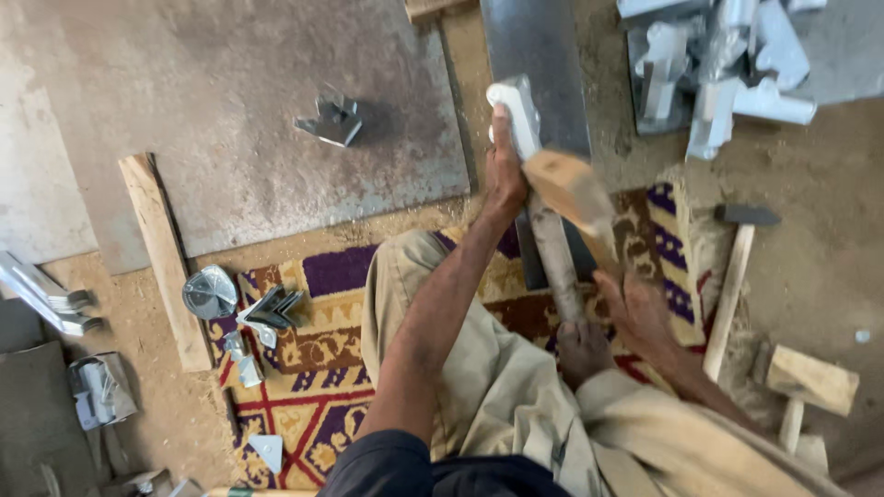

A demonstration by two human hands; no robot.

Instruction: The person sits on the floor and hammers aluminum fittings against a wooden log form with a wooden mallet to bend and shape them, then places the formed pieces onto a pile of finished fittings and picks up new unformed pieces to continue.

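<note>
My left hand point(505, 170) grips a folded white sheet-metal piece point(516, 110) and presses it against the top of a long steel bar point(539, 46) that runs away from me. A rusty round rod point(555, 262) lies along that bar, with my foot point(582, 350) at its near end. My right hand point(637, 313) holds the handle of a wooden mallet point(571, 189). The mallet's head is blurred, just below the metal piece and beside my left wrist. I sit on a patterned purple, yellow and red rug point(304, 396).
A steel-headed hammer point(732, 276) and a second wooden mallet point(810, 382) lie at the right. Bent galvanised pieces point(718, 64) are piled at the top right. A large grey sheet point(258, 156) carries one folded piece point(331, 120). A plank point(166, 262) and small metal parts point(262, 313) lie at the left.
</note>
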